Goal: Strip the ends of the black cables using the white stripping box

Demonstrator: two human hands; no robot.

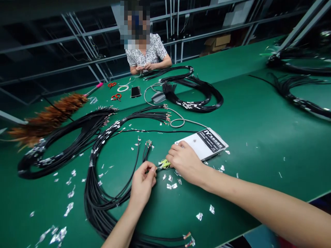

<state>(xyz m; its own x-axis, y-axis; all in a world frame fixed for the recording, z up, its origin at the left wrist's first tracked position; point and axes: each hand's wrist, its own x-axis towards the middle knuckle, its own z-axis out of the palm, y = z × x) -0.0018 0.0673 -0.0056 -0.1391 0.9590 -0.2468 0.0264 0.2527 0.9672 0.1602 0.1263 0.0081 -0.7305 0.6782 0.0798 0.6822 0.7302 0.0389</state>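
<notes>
My left hand (143, 184) is closed in a pinch on the stripped end of a black cable, its thumb and forefinger together. Beside it, my right hand (184, 163) is closed on a small yellow-green hand tool (163, 164), whose tip meets the cable end; the grip hides the rest of the tool. The right hand lies against the near left side of a white box with a black label (210, 140). A large coil of black cables (90, 193) curves around the left hand, and several stripped cable ends (148, 144) stick up just behind it.
Foil scraps (69, 208) litter the green table (253, 144). More cable coils lie at the left (28, 163), back (207, 105) and right (305, 103). A brown duster (55, 110), red-handled scissors (116, 97) and a phone (136, 91) lie farther back. Across the table a person (147, 57) handles cables.
</notes>
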